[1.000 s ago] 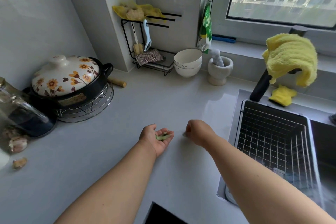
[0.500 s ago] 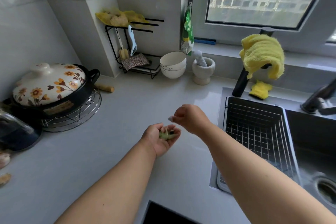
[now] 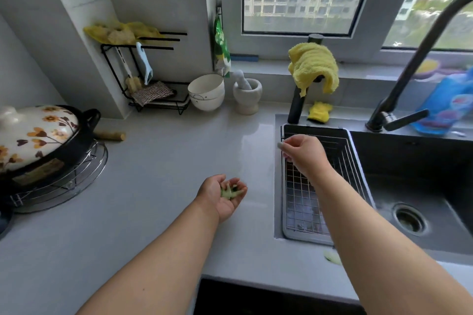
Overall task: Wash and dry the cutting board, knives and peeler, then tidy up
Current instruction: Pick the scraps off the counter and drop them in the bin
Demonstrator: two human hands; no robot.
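My left hand point(image 3: 220, 195) lies palm up over the grey counter point(image 3: 158, 186), fingers curled round a small heap of green vegetable scraps point(image 3: 231, 192). My right hand point(image 3: 303, 153) hovers over the left rim of the wire basket point(image 3: 302, 202) in the sink, fingers curled and thumb against forefinger; nothing shows between them. A pale blue peeler point(image 3: 146, 66) hangs on the black rack point(image 3: 153, 100) at the back wall. No cutting board or knife is in view.
Left of me is a flowered pot point(image 3: 38, 133) on a wire trivet. Stacked bowls point(image 3: 206, 92) and a mortar point(image 3: 247, 94) stand at the back. A yellow cloth point(image 3: 313, 64) drapes a black post. The faucet point(image 3: 409, 64) arches over the dark sink point(image 3: 409, 186). One green scrap point(image 3: 331, 257) lies on the front counter edge.
My right hand rose from the counter, passed over my left palm and moved right to the sink basket. My view turned right, so the faucet and drain now show.
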